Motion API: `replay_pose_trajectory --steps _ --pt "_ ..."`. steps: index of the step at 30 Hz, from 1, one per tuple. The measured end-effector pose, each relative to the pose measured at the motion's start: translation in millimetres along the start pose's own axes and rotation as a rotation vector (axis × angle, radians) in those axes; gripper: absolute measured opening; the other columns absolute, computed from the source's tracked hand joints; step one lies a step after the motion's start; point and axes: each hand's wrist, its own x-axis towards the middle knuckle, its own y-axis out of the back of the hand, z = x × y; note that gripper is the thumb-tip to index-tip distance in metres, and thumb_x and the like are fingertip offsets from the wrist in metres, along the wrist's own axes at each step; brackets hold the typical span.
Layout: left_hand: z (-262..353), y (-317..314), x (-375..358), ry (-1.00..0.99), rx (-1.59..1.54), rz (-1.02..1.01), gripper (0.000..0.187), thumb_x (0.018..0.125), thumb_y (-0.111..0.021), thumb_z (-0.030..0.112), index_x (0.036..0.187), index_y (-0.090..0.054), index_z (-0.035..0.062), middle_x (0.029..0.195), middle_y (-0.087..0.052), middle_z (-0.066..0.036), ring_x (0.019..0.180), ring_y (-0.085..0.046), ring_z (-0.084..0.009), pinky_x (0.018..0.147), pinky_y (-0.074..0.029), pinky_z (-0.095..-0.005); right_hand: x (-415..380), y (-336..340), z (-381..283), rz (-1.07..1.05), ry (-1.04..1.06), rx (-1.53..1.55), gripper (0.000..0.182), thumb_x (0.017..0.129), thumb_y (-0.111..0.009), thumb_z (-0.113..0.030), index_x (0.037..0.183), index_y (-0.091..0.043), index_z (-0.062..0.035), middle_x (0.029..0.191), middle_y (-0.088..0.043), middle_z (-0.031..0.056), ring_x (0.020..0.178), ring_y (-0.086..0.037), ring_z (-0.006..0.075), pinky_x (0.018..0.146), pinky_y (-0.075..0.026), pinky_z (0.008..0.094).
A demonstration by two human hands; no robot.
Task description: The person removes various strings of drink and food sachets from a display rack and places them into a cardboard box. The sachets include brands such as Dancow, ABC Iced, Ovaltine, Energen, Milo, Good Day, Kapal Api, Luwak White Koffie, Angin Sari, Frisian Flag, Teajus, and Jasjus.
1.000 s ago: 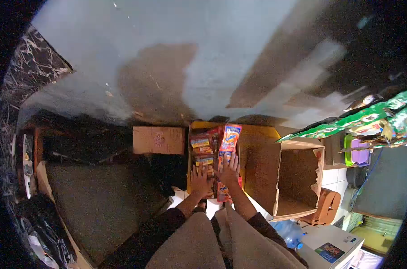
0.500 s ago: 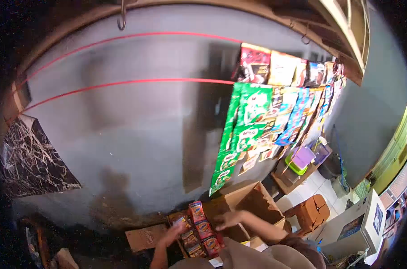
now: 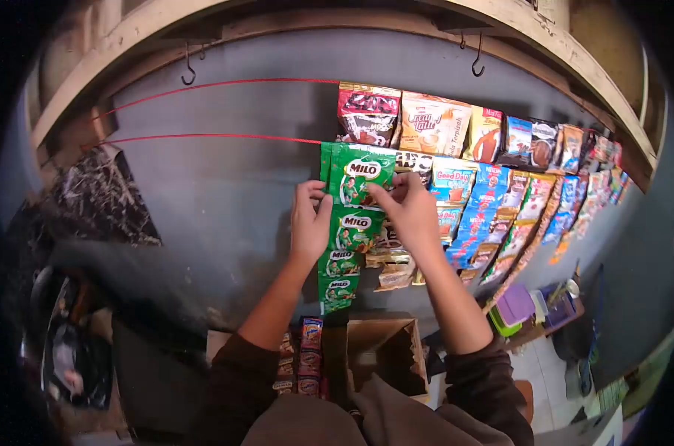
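Observation:
Green Milo sachet strips (image 3: 355, 221) hang from the lower red string (image 3: 218, 137) on the wall. My left hand (image 3: 311, 219) is at their left edge, fingers bent against the top sachets; what it pinches, if anything, is hard to make out. My right hand (image 3: 411, 212) touches the right side of the top Milo sachet, thumb and fingertips closed on its edge. Beside it hang Good Day sachets (image 3: 454, 178) and a blue sachet strip (image 3: 482, 215). On the upper string hang larger packs, among them a Creamy Latte pack (image 3: 433, 126).
Below stand an open cardboard box (image 3: 381, 325) and red and brown sachet strips (image 3: 309, 357). Metal hooks (image 3: 189, 70) hang from the wooden beam above. Purple and green containers (image 3: 514, 306) are at the lower right. A black patterned sheet (image 3: 118, 197) hangs at the left.
The view has turned and now faces the hanging sachets. Both my hands have risen from the sachets and box below to the Milo strips.

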Motion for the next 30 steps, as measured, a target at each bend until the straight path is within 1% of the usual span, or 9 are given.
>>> replay_pose_trajectory --steps 3,5,8,15,18,21,23,26,30 --pt "-10 -3 1 0.068 0.013 0.225 0.022 0.081 -0.049 0.011 0.099 -0.043 0.0002 0.094 -0.048 -0.008 0.073 -0.049 -0.0145 0.066 -0.041 -0.0258 4 -3 7 -0.034 0.034 0.050 0.036 0.069 -0.063 -0.032 0.074 -0.050 0.0007 0.056 -0.053 0.0107 0.051 -0.053 0.0242 0.048 -0.041 0.0324" --pt "6 7 5 0.141 -0.186 -0.072 0.017 0.084 -0.046 0.013 0.095 -0.046 0.0001 0.088 -0.052 -0.005 0.075 -0.048 -0.0101 0.068 -0.040 -0.0240 9 -2 12 -0.087 0.039 0.091 0.033 0.069 -0.063 -0.030 0.071 -0.049 -0.0003 0.056 -0.052 0.0110 0.051 -0.052 0.0250 0.048 -0.040 0.0334" --pt "21 8 1 0.265 -0.327 -0.058 0.015 0.085 -0.044 0.013 0.092 -0.050 0.0010 0.087 -0.054 -0.003 0.079 -0.048 -0.0078 0.071 -0.038 -0.0226 14 1 7 -0.142 0.029 0.268 0.024 0.073 -0.057 -0.022 0.072 -0.048 -0.0002 0.062 -0.052 0.0153 0.058 -0.052 0.0264 0.054 -0.039 0.0349" --pt "58 33 17 0.164 -0.290 0.111 0.018 0.083 -0.048 0.016 0.088 -0.055 -0.0001 0.073 -0.058 -0.001 0.067 -0.052 -0.0084 0.063 -0.041 -0.0230 62 10 -16 -0.132 0.014 0.906 0.019 0.081 -0.049 -0.016 0.067 -0.042 -0.0051 0.058 -0.038 -0.0027 0.055 -0.033 0.0059 0.050 -0.031 0.0241" --pt "88 50 19 0.002 0.648 0.370 0.020 0.079 -0.052 0.023 0.082 -0.062 0.0060 0.053 -0.054 -0.011 0.049 -0.054 -0.0170 0.051 -0.042 -0.0318 71 17 -25 -0.218 -0.067 0.990 0.017 0.080 -0.049 -0.015 0.066 -0.043 -0.0071 0.059 -0.040 -0.0034 0.056 -0.034 0.0053 0.053 -0.031 0.0226" --pt "92 65 21 -0.196 0.926 0.416 0.018 0.078 -0.052 0.027 0.084 -0.062 0.0129 0.063 -0.056 -0.016 0.058 -0.054 -0.0349 0.053 -0.042 -0.0399 72 13 -24 -0.239 -0.083 0.982 0.017 0.080 -0.049 -0.014 0.066 -0.043 -0.0082 0.060 -0.043 -0.0035 0.058 -0.037 0.0049 0.056 -0.032 0.0214" --pt "96 77 30 -0.189 0.951 0.414 0.018 0.078 -0.052 0.026 0.084 -0.062 0.0121 0.065 -0.056 -0.017 0.060 -0.055 -0.0333 0.054 -0.043 -0.0387 67 16 -32 -0.198 -0.056 0.988 0.019 0.081 -0.049 -0.014 0.064 -0.042 -0.0090 0.062 -0.046 -0.0030 0.058 -0.039 0.0044 0.056 -0.033 0.0209" --pt "101 96 57 -0.116 0.630 0.410 0.024 0.077 -0.053 0.028 0.081 -0.061 0.0054 0.070 -0.060 -0.014 0.060 -0.058 -0.0292 0.054 -0.044 -0.0370 75 12 -28 -0.209 -0.053 1.066 0.015 0.081 -0.049 -0.014 0.068 -0.044 -0.0090 0.065 -0.049 -0.0020 0.060 -0.041 0.0045 0.056 -0.034 0.0202" --pt "132 117 83 0.543 0.037 -0.193 0.034 0.078 -0.055 0.033 0.087 -0.059 0.0006 0.075 -0.061 -0.005 0.064 -0.058 -0.0134 0.059 -0.047 -0.0272 73 20 -44 -0.232 -0.078 1.214 0.024 0.070 -0.053 0.001 0.089 -0.040 -0.0051 0.079 -0.053 0.0045 0.074 -0.049 0.0119 0.066 -0.041 0.0236"
